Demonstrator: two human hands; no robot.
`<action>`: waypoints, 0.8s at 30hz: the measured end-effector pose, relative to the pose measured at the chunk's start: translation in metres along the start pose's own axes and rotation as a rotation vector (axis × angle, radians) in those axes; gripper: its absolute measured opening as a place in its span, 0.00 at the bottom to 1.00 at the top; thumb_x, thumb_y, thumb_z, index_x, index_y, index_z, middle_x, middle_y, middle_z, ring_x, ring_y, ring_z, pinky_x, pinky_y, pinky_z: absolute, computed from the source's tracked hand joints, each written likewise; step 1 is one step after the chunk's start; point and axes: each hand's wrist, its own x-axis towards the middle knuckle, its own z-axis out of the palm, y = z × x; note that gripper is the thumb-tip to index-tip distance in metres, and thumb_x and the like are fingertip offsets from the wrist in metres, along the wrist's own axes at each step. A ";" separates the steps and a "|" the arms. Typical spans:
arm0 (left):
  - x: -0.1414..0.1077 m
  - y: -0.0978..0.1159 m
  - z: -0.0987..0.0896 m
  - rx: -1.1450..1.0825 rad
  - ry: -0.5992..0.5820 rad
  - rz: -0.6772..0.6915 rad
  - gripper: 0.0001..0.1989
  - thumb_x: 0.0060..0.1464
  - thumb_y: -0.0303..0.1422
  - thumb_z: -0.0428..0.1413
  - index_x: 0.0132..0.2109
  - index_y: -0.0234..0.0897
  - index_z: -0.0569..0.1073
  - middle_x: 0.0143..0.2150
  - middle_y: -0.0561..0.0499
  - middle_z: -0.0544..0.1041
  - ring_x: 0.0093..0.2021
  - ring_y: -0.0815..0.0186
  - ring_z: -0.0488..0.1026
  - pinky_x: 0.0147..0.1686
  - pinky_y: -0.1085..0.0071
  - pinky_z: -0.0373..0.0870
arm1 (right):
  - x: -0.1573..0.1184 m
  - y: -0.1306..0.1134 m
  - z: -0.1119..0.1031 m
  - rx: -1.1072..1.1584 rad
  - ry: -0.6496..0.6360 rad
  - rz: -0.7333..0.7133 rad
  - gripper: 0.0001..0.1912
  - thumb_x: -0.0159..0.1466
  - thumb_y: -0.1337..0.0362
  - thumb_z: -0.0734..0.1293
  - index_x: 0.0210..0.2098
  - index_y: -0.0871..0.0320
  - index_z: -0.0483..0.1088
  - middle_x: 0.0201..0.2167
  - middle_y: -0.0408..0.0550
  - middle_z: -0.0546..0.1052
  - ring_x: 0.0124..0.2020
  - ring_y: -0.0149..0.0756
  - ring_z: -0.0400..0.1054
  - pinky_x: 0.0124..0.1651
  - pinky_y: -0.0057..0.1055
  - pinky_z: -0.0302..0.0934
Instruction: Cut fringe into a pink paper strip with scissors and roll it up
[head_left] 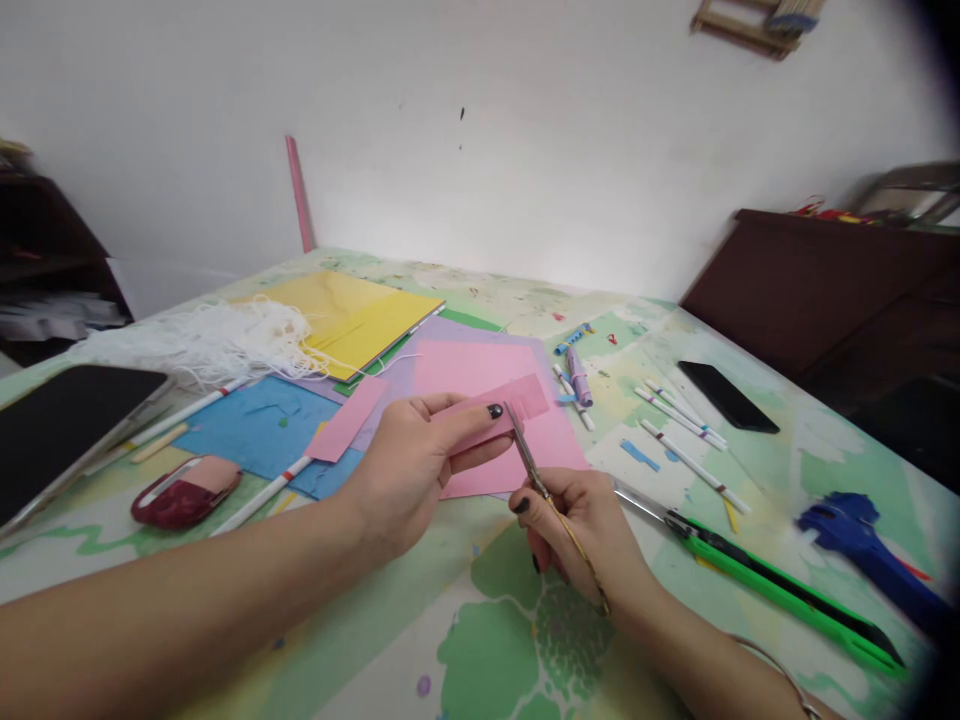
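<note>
A narrow pink paper strip (534, 397) is pinched between the thumb and fingers of my left hand (420, 460), above a larger pink sheet (480, 360). My right hand (581, 520) is closed around gold-handled scissors (527, 458), whose blades point up and meet the strip near my left thumb. Part of the strip is hidden behind my left thumb. Left of my left hand, another small pink piece (349, 420) lies at the end of a white stick (262, 500).
Around the hands lie blue sheets (255, 425), yellow sheets (367, 325), white yarn (217, 340), a dark tablet (71, 420), a maroon case (187, 490), a green cutter (787, 590), a blue tool (862, 540), a black phone (727, 396) and several white sticks (694, 465).
</note>
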 end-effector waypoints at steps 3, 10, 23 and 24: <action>0.000 0.000 0.000 -0.007 0.000 -0.003 0.03 0.46 0.26 0.62 0.28 0.30 0.76 0.33 0.47 0.79 0.38 0.66 0.76 0.46 0.69 0.73 | -0.001 0.000 0.000 0.000 0.000 -0.010 0.25 0.54 0.45 0.66 0.16 0.58 0.60 0.07 0.38 0.61 0.10 0.23 0.50 0.15 0.22 0.45; 0.000 0.001 0.001 -0.006 -0.006 0.000 0.03 0.47 0.26 0.62 0.27 0.31 0.76 0.32 0.48 0.78 0.38 0.67 0.75 0.46 0.70 0.73 | -0.001 0.002 -0.001 0.004 -0.006 -0.016 0.24 0.54 0.45 0.67 0.17 0.58 0.61 0.07 0.38 0.61 0.10 0.24 0.50 0.15 0.22 0.45; 0.001 0.000 0.000 -0.008 -0.010 -0.001 0.03 0.47 0.26 0.62 0.28 0.30 0.76 0.32 0.49 0.78 0.37 0.68 0.75 0.45 0.71 0.74 | 0.000 0.001 0.001 0.037 -0.020 0.084 0.20 0.54 0.50 0.67 0.18 0.58 0.62 0.08 0.40 0.65 0.07 0.23 0.52 0.11 0.20 0.45; 0.001 0.000 0.000 -0.007 -0.010 -0.002 0.03 0.47 0.27 0.62 0.28 0.29 0.76 0.32 0.48 0.78 0.37 0.68 0.75 0.44 0.71 0.74 | 0.000 0.002 0.001 0.035 -0.018 0.080 0.20 0.54 0.50 0.67 0.18 0.58 0.62 0.08 0.40 0.65 0.08 0.23 0.52 0.11 0.20 0.45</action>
